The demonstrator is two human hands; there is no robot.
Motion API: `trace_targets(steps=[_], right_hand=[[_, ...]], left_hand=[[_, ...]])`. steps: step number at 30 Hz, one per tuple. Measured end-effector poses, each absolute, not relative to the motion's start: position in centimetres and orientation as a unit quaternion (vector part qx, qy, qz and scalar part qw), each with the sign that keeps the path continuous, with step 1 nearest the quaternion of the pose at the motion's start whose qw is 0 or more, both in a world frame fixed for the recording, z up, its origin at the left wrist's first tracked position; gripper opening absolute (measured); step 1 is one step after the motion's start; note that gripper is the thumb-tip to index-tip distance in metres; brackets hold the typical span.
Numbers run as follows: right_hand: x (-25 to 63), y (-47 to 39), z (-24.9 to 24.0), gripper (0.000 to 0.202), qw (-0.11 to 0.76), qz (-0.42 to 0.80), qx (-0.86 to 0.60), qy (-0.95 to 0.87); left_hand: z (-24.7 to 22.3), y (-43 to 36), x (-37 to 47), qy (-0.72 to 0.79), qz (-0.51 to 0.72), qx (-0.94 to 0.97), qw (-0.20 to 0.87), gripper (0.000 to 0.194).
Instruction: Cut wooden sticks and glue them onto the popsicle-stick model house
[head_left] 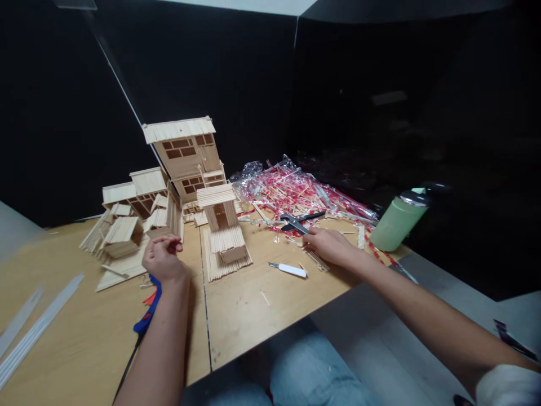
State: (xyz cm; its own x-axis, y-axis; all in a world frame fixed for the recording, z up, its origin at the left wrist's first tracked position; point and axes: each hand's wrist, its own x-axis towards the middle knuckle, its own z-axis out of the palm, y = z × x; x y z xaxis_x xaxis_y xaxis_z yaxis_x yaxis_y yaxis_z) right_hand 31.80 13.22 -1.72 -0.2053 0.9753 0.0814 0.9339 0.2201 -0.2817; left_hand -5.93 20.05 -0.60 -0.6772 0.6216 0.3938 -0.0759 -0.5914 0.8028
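My left hand [164, 258] is curled above the table, beside the low wooden models and over the blue glue gun [149, 307]; whatever its fingers hold, if anything, is too small to make out. On the right, my right hand [327, 246] has its fingers closed at the handle end of the dark pliers [295, 224], just above a small pile of thin sticks [316, 259]. Between the hands stands a small stick-built house model [222, 225]. A white craft knife [288, 270] lies in front of it.
A tall stick house [186, 158] and lower stick models [122, 237] stand at the back left. Behind the pliers is a heap of red and clear wrappers [291, 189]. A green bottle [397, 223] stands at the right edge. Clear glue sticks [38, 332] lie far left.
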Motion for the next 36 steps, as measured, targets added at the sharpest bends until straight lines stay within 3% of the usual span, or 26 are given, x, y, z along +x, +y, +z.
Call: trace_targets(steps=[6, 16, 23, 33, 36], right_hand=[[31.0, 13.9, -1.5, 0.01, 0.232, 0.182, -0.582, -0.758], [28.2, 13.6, 1.5, 0.039, 0.439, 0.465, -0.467, -0.611], [25.8, 12.6, 2.4, 0.05, 0.477, 0.567, -0.392, -0.545], [24.5, 10.1, 3.4, 0.029, 0.489, 0.606, -0.361, -0.513], [24.7, 9.6, 2.7, 0.028, 0.5, 0.587, -0.368, -0.519]], left_hand=[[-0.9, 20.0, -5.6, 0.412, 0.815, 0.358, 0.195, 0.007], [-1.0, 19.8, -5.9, 0.425, 0.81, 0.354, 0.192, 0.002], [-1.0, 19.6, -5.8, 0.416, 0.806, 0.373, 0.196, 0.01], [-1.0, 18.8, -5.1, 0.408, 0.766, 0.473, 0.151, 0.011], [-0.4, 18.5, -4.8, 0.418, 0.756, 0.49, 0.117, 0.02]])
